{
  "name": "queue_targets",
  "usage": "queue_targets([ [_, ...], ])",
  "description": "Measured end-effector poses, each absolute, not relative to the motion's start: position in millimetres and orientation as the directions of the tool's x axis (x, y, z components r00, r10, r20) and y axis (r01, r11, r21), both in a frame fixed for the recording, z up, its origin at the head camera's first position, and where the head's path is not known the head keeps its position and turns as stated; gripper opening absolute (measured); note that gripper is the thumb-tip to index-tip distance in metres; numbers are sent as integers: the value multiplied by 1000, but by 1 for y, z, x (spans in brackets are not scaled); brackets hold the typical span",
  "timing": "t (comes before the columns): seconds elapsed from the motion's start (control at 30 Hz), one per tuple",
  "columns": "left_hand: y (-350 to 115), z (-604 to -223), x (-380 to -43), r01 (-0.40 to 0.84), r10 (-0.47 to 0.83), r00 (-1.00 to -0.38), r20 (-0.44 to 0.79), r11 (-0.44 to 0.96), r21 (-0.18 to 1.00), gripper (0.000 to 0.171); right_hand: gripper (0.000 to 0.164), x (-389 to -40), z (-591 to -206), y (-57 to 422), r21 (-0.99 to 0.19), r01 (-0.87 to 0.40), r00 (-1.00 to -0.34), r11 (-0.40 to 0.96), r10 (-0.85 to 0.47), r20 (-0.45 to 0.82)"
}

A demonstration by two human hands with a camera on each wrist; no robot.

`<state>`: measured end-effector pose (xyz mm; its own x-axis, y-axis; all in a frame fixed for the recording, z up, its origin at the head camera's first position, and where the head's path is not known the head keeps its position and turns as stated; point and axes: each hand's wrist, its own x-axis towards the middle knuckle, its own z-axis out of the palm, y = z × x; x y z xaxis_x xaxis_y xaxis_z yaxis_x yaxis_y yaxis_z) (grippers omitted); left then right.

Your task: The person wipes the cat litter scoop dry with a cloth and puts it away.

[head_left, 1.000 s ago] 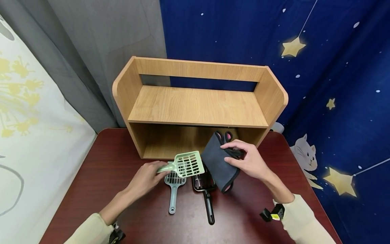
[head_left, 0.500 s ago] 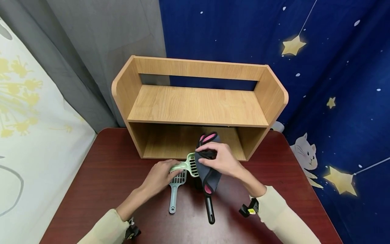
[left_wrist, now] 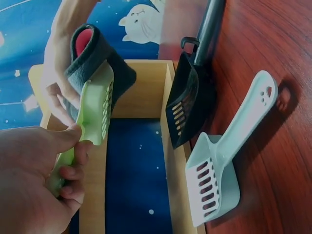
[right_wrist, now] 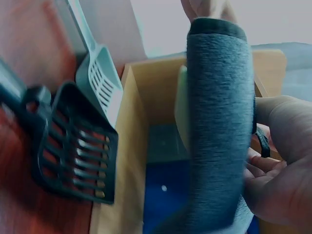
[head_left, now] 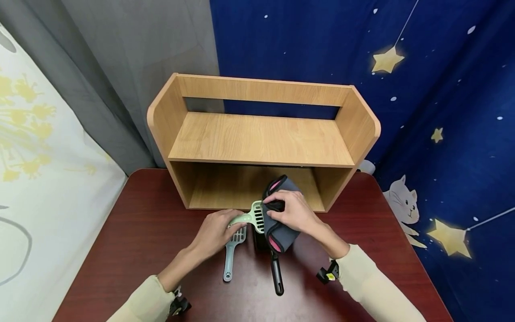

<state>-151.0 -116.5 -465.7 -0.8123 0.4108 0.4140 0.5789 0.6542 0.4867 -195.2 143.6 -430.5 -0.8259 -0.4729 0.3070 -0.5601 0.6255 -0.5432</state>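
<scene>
My left hand grips a light green slotted litter scoop by its handle. The scoop is raised above the table, its basket reaching right. My right hand pinches a folded dark grey cloth with black edging and pink inside. In the left wrist view the cloth lies behind and against the scoop's basket; from the head it covers the basket's right part. Below the hands lie a pale blue-grey litter scoop and a black one, its basket mostly hidden under the cloth.
A two-level wooden shelf unit stands at the back of the dark red table, right behind the hands. Both lying scoops point their handles to the front. Grey and blue star-patterned curtains hang behind.
My right hand has come left, bringing the cloth from beside the green scoop onto its basket, then slid slightly right. My left hand has shifted a little right with the scoop.
</scene>
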Motion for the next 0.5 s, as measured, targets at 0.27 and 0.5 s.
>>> queue_targets([
  [0.27,-116,-467,-153,583,418,-809,413,656,479,19,29,-192,-429,140,-541,-590,-805,599,-486,341],
  [0.5,-110,-466,-154,588,410,-804,431,657,472,24,28,-187,-431,129,-605,-592,-804,532,-447,393],
])
